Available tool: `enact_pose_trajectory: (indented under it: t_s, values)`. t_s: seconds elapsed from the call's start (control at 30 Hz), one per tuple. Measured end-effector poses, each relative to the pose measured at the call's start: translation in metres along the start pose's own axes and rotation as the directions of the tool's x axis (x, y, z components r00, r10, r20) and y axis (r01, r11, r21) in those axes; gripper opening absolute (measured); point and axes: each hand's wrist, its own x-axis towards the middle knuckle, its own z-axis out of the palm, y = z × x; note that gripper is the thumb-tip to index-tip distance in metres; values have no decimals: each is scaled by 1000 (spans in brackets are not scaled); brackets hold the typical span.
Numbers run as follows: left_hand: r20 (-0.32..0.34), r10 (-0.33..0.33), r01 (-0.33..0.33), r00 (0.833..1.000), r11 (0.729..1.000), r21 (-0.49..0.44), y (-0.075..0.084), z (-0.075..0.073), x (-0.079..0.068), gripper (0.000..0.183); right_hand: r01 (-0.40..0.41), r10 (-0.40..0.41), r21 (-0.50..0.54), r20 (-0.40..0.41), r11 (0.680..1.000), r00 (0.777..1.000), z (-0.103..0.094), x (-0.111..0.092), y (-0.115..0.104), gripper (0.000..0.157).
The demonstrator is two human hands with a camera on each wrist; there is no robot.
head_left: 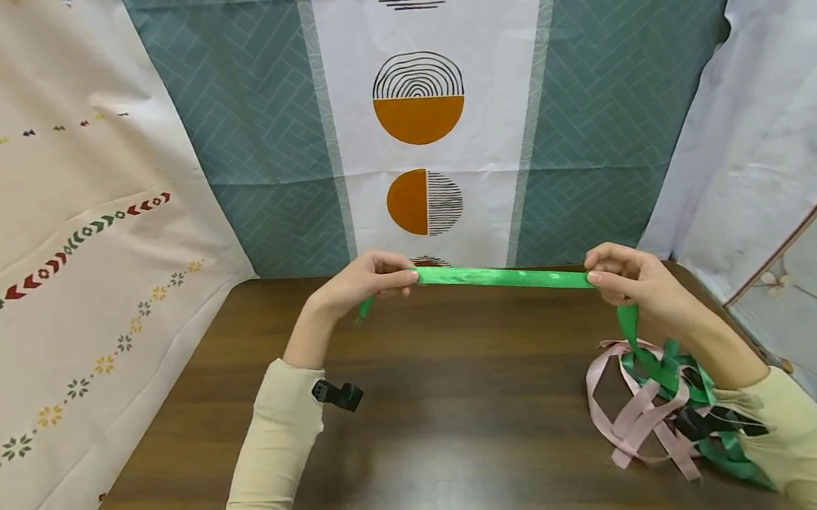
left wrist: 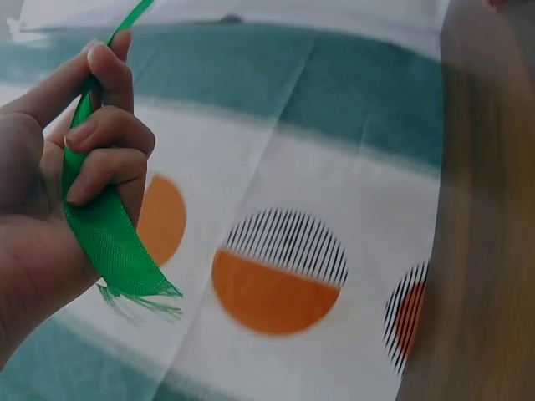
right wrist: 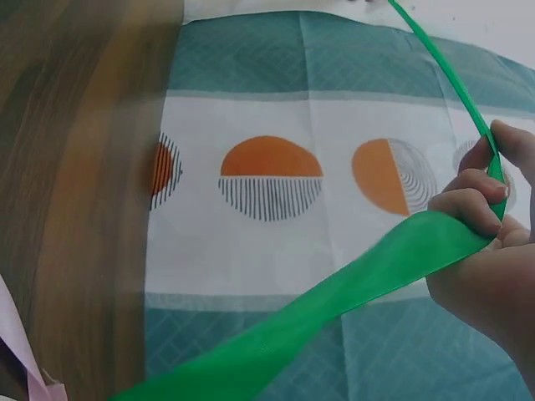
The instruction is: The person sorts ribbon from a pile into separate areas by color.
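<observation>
A green satin ribbon [head_left: 502,276] stretches nearly level between my two hands, above the table. My left hand [head_left: 374,279] pinches it between thumb and finger; its frayed end [left wrist: 125,259] hangs down across the palm in the left wrist view. On the other side my right hand [head_left: 628,276] pinches the ribbon too, other fingers curled. From there the green ribbon [right wrist: 351,284] runs down, twisting, toward a loose pile on the table. Pink ribbon [head_left: 639,422] lies looped in that pile, mixed with green lengths, partly hidden by the right forearm.
The brown wooden table [head_left: 409,419] spreads beneath both hands. A patterned cloth [head_left: 255,122] hangs behind it, with a white embroidered cloth [head_left: 75,320] at the left and a pale floral one [head_left: 779,195] at the right. A black wrist camera [head_left: 338,395] sits on the left sleeve.
</observation>
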Motion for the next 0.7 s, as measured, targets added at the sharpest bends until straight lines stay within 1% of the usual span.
enact_pose_trajectory:
  t_s: [0.07,0.2,0.37,0.47,0.53,0.6,0.67,0.7]
  values:
    - [-22,-18,18,1000,1000,5,-2,-10,-7,18,-6,7,24,-3,1000,1000,-4,1,3,21]
    - [-53,-42,42,998,999,8,-6,-27,-23,17,-21,21,31,-7,999,1000,-10,2,10,24]
    - [-81,-38,38,996,999,-8,-19,-47,-43,14,-34,34,24,-5,999,999,-17,1,19,26]
    - [-103,-46,44,994,999,-19,-28,-60,-55,17,-62,62,-2,-13,998,998,-23,0,23,26]
    - [-123,-71,69,990,997,-25,-34,-68,-64,20,-98,98,-34,-24,995,995,-28,-2,25,24]
    - [-141,-110,109,984,994,-16,-39,-76,-73,20,-144,141,-87,-36,986,989,-33,-4,27,22]
    - [-167,-163,167,972,986,8,-42,-82,-82,19,-191,186,-146,-46,971,982,-39,-5,29,19]
    - [-183,-189,198,965,980,29,-44,-85,-86,17,-217,210,-186,-55,958,976,-41,-6,30,16]
